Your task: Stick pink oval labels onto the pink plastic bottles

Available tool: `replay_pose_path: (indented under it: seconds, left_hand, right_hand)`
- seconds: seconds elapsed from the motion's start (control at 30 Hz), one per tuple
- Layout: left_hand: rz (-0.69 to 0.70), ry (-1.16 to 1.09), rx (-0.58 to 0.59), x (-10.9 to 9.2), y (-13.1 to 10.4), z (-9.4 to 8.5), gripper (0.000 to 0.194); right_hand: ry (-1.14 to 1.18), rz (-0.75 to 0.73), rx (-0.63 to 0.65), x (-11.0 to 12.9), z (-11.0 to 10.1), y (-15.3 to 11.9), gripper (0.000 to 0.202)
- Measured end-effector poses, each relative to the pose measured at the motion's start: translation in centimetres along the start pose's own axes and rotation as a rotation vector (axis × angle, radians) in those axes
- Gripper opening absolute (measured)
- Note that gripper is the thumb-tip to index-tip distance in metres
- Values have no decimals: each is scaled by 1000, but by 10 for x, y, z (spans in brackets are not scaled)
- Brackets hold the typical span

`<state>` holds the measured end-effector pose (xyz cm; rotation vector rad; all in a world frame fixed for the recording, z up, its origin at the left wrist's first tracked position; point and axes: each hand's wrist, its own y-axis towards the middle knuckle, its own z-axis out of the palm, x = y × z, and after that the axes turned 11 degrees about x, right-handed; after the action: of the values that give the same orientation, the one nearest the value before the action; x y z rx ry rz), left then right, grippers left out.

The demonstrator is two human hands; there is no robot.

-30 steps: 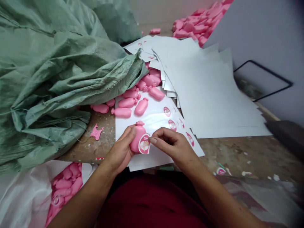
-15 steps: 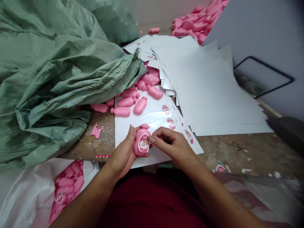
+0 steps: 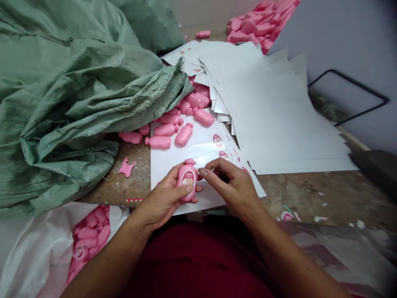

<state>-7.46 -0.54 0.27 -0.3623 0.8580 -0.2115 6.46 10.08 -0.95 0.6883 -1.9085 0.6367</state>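
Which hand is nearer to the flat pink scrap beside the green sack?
Left. The left hand is to the right of the scrap, holding a labelled bottle; the right hand is farther off, beyond the bottle.

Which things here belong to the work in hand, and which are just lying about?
In the work, by the look of it:
- labelled pink bottle, in the left hand
- right hand, beside it
- sticker sheet below
- loose pink bottles

Probably just lying about:
- pink plastic scrap
- stray sticker
- black metal bar
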Motion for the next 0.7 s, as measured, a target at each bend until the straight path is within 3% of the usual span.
replay_pose_path:
  seconds: [0.17,0.27,0.33,0.4,0.47,0.53,0.6,0.7]
  left_hand:
    - [-35,-37,16,-1,4,8,66]
    - [-75,34,1,-5,-11,-3,72]
    - [-151,196,-60,-9,-43,-23,77]
    - [-234,455,-192,-15,-90,-50,78]
    - [-188,784,-427,-23,-137,-76,72]
    - [-150,1108,-616,-32,-165,-94,67]
    - [-116,1357,-651,-43,-161,-102,58]
    - [-3,1668,-583,-62,-102,-98,44]
  right_hand:
    - [100,-34,72,2,7,-3,24]
    - [93,-54,81,-1,8,-3,24]
    - [68,-55,71,-7,6,-3,24]
    - [47,-43,71,-13,3,-1,24]
    - [32,-34,68,-18,1,1,26]
    - [-3,-34,62,-23,2,3,28]
    - [-67,-47,62,-26,5,5,32]
    - [-174,-62,92,-27,12,7,35]
